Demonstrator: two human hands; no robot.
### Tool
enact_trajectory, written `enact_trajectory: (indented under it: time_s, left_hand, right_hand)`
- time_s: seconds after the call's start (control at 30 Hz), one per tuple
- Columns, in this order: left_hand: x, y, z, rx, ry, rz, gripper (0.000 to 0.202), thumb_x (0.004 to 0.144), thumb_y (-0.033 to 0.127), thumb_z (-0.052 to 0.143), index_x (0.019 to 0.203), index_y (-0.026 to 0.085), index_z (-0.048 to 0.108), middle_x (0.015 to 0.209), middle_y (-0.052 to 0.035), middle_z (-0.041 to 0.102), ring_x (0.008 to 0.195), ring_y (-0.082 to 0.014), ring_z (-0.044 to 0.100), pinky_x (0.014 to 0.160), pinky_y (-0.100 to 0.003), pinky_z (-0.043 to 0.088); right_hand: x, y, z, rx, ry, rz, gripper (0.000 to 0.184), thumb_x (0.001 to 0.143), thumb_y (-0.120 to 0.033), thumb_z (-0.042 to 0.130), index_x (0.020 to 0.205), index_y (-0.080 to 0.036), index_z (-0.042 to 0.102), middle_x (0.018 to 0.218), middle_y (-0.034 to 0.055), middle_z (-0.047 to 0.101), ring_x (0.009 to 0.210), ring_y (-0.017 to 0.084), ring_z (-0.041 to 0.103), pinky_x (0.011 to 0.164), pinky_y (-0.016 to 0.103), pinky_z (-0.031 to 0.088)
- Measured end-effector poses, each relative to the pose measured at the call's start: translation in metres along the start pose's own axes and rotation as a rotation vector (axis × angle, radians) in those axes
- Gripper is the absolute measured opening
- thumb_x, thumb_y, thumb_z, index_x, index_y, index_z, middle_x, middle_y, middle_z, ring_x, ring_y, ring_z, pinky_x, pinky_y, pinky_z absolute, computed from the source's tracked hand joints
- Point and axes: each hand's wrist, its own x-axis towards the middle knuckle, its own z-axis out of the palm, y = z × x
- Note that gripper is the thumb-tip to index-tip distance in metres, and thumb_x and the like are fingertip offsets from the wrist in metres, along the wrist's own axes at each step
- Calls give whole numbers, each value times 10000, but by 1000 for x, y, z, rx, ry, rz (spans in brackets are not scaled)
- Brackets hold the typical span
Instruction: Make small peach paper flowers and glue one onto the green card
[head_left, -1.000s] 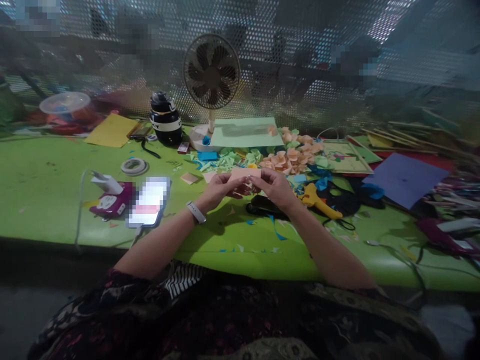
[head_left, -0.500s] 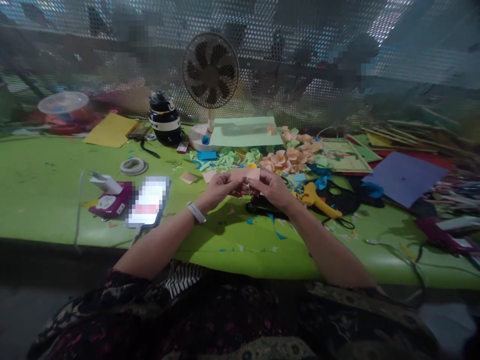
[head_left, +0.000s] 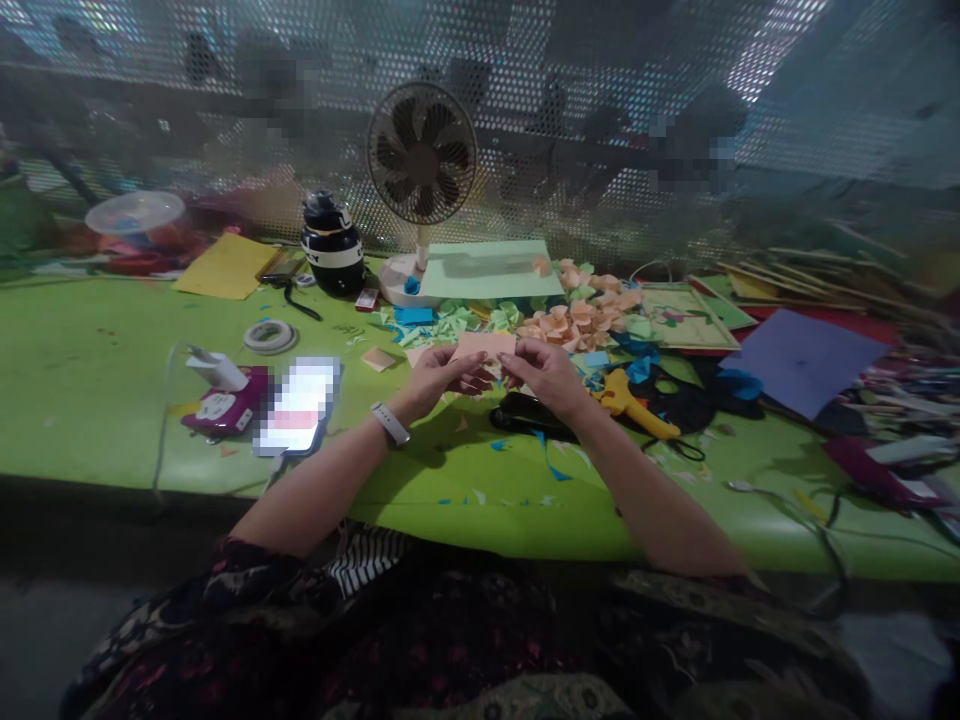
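A peach-coloured piece of paper (head_left: 486,346) is held up above the green table between my two hands. My left hand (head_left: 442,376) pinches its left part, thumb on the near side. At its right end, my right hand (head_left: 544,372) grips the paper between thumb and fingers. Another small peach paper piece (head_left: 379,359) lies flat to the left of my left hand. Beyond my hands is a heap of peach paper flowers (head_left: 577,322), with light green paper flowers (head_left: 459,320) beside it. Under my right hand rests a black stapler-like tool (head_left: 529,412), partly hidden.
A lit phone (head_left: 298,405), a purple-based charger (head_left: 229,400) and a tape roll (head_left: 270,336) lie left on the green table (head_left: 450,470). Behind stand a black bottle (head_left: 331,245) and a fan (head_left: 422,155). Right are a yellow glue gun (head_left: 637,405) and purple paper (head_left: 806,360).
The fingers of my left hand have loosened and straightened slightly, and my two hands' fingertips have drawn a little apart along the paper. The view has shifted slightly.
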Motion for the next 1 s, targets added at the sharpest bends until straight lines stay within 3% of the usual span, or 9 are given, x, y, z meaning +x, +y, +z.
enact_trajectory:
  time_s: [0.2, 0.43, 0.73, 0.8, 0.9, 1.0]
  left_hand:
    - [2, -5, -2, 18, 2, 16, 497, 629, 512, 880, 854, 103, 708, 748, -79, 758, 631, -140, 709, 673, -285, 590]
    - [2, -4, -1, 32, 38, 75, 488, 640, 518, 872, 873, 118, 716, 730, -54, 750, 630, -140, 708, 640, -270, 579]
    - [7, -2, -5, 77, 219, 140, 516, 708, 624, 777, 819, 128, 687, 640, -40, 704, 567, -139, 672, 597, -274, 554]
    - [10, -2, -10, 117, 259, 131, 436, 757, 552, 770, 815, 131, 672, 699, -53, 718, 647, -154, 698, 669, -297, 569]
    - [12, -3, -16, 197, 288, 152, 332, 723, 313, 832, 973, 145, 693, 1035, -96, 751, 983, -195, 713, 921, -352, 544]
    - [10, -5, -13, 127, 225, 242, 378, 750, 340, 804, 1079, 173, 720, 1192, -98, 725, 1143, -222, 664, 1076, -397, 459]
  right_hand:
    - [0, 1, -1, -4, -15, 7, 480, 705, -628, 761, 635, -216, 525, 581, -22, 592, 512, 128, 569, 524, 279, 465]
    - [1, 3, 0, 13, -42, 3, 461, 706, -625, 763, 692, -204, 574, 620, -16, 608, 521, 126, 577, 526, 274, 467]
    - [5, 3, -8, 37, 32, -24, 490, 683, -645, 781, 643, -206, 566, 598, -9, 605, 508, 118, 564, 521, 277, 475]
    - [7, 4, -11, 62, 69, -14, 494, 684, -651, 778, 661, -203, 570, 617, 0, 621, 503, 116, 566, 502, 270, 467]
    - [8, 5, -11, 98, 120, -6, 499, 691, -658, 770, 670, -201, 571, 628, 7, 634, 496, 112, 560, 487, 264, 462]
    - [6, 5, -5, 99, 106, -21, 495, 696, -656, 768, 693, -195, 586, 651, 12, 647, 500, 108, 558, 489, 261, 478]
